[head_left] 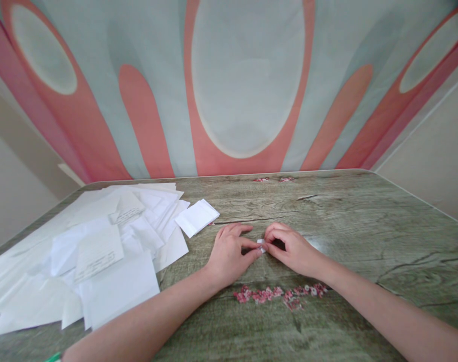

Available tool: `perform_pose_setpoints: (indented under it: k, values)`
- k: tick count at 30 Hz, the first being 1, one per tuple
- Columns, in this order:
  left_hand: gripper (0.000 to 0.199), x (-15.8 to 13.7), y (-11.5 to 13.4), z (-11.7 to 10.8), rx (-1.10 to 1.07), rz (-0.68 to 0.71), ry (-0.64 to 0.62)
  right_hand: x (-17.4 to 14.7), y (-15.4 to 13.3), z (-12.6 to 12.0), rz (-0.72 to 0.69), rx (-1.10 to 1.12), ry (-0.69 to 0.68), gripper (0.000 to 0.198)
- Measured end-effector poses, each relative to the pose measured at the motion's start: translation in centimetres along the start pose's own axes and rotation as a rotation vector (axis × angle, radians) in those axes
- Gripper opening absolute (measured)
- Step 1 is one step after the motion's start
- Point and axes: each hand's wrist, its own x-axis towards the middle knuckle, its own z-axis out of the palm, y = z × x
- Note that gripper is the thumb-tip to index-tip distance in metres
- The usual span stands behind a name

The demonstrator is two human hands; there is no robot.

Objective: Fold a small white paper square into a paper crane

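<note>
Soft light, perhaps slight blur.

Small white paper scrap [260,242]: fingertips of the left hand [227,256] and right hand [291,246] are covering part of it; I'm not making out its full shape. Dark lines of writing on the off-white rectangular paper slip [99,246] are proving too fine to read. Overlapping white paper sheets [118,296] are hiding one another. Tiny pink-and-white pieces [264,294] are blurring together, kind unclear. Two pinkish patches [287,179] at the far table edge: looking too small to identify. Lower edge of view is cutting off the left forearm [149,322] and its green band [54,358].
</note>
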Motion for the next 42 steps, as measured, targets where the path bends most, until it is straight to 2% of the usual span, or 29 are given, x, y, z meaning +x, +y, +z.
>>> perform_pose_setpoints:
  k: [16, 21, 24, 26, 28, 31, 35, 42]
  values:
    - [0.017, 0.2, -0.3, -0.2, -0.013, 0.005, -0.023, 0.0, -0.2, 0.2, 0.021, 0.001, 0.012, 0.011]
    - [0.019, 0.2, -0.8, -0.3, -0.021, 0.047, -0.055, -0.1, -0.2, 0.2, 0.034, -0.007, 0.008, 0.009]
    - [0.022, 0.1, -0.8, -0.7, -0.021, 0.109, -0.053, -0.1, -0.2, 0.3, 0.047, -0.011, 0.01, 0.008]
    - [0.025, -0.1, -0.6, -1.2, -0.006, 0.221, -0.045, -0.1, -0.3, 0.3, 0.052, -0.006, 0.008, 0.007]
    - [0.029, -0.4, -0.2, -1.8, 0.047, 0.344, -0.092, -0.1, -0.3, 0.2, 0.051, 0.002, 0.008, 0.006]
    - [0.036, -0.7, 0.5, -2.6, 0.191, 0.448, -0.211, -0.1, -0.4, 0.2, 0.038, 0.013, 0.017, 0.006]
    - [0.045, -1.0, 1.3, -3.0, 0.35, 0.492, -0.271, 0.0, -0.3, 0.1, 0.032, 0.019, 0.023, 0.007]
    - [0.033, -1.4, 1.5, -2.7, 0.477, 0.491, -0.237, 0.0, -0.4, 0.1, 0.036, 0.019, 0.021, 0.006]
